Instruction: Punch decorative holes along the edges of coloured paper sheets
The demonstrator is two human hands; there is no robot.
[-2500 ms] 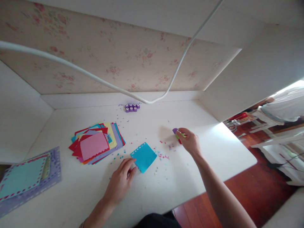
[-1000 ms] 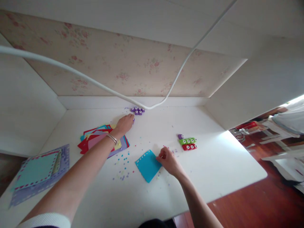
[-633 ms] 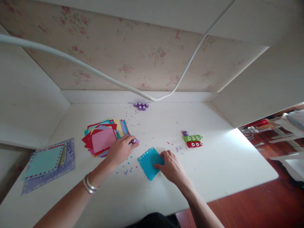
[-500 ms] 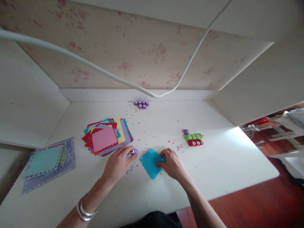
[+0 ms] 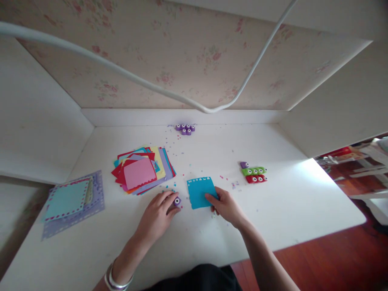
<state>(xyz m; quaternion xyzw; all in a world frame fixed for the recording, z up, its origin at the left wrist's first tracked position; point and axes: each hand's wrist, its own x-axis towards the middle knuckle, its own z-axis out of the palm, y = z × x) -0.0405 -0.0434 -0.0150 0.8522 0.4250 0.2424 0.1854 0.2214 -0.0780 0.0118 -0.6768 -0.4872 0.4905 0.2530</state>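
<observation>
My left hand (image 5: pixel 157 214) rests on the white table (image 5: pixel 291 202) with its fingers closed round a small purple paper punch (image 5: pixel 177 201). Just to the right lies a blue paper square (image 5: pixel 199 191) with a row of punched holes along its far edge. My right hand (image 5: pixel 226 206) pinches the near right corner of that square. Tiny coloured paper bits (image 5: pixel 169 190) are scattered around both hands.
A fanned stack of coloured paper sheets (image 5: pixel 141 169) lies behind my left hand. Decorated blue and purple sheets (image 5: pixel 72 200) sit at far left. Purple punches (image 5: pixel 184 128) cluster by the back wall; green, red and purple punches (image 5: pixel 254 173) sit right. A white cable (image 5: pixel 212 110) hangs overhead.
My left hand reached to the back cluster, took a purple punch and brought it beside the blue square. My right hand left the right-side punches and gripped the square, turning it.
</observation>
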